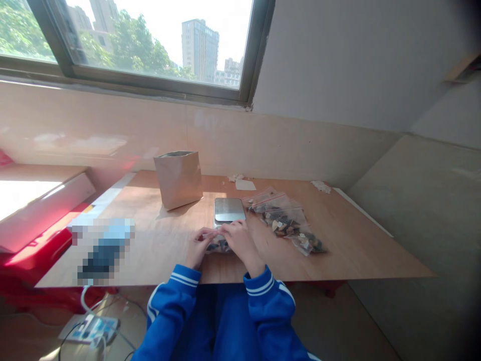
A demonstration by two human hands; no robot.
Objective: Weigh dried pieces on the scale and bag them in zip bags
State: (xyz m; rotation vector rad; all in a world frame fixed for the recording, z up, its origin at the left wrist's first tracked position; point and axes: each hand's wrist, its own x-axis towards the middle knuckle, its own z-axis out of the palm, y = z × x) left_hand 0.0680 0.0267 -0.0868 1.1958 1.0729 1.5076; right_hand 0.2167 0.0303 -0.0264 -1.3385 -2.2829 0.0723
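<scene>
Both my hands meet at the top edge of a clear plastic bag (pixel 218 244) near the table's front edge, with dark and pale pieces inside it. My left hand (pixel 200 244) pinches the bag's edge from the left. From the right, my right hand (pixel 240 241) closes its fingers on the same edge and covers part of the bag. Just beyond my fingers lies a small digital scale (pixel 229 209) with a silver plate. More clear zip bags (pixel 283 220) of dark and tan pieces lie in an overlapping row right of the scale.
A brown paper bag (pixel 179 179) stands upright, its top open, at the back left of the wooden table (pixel 353 245). A white paper piece (pixel 245 185) and crumpled scraps (pixel 320 186) lie near the wall. A pixelated dark object is at left; a power strip (pixel 92 328) lies below.
</scene>
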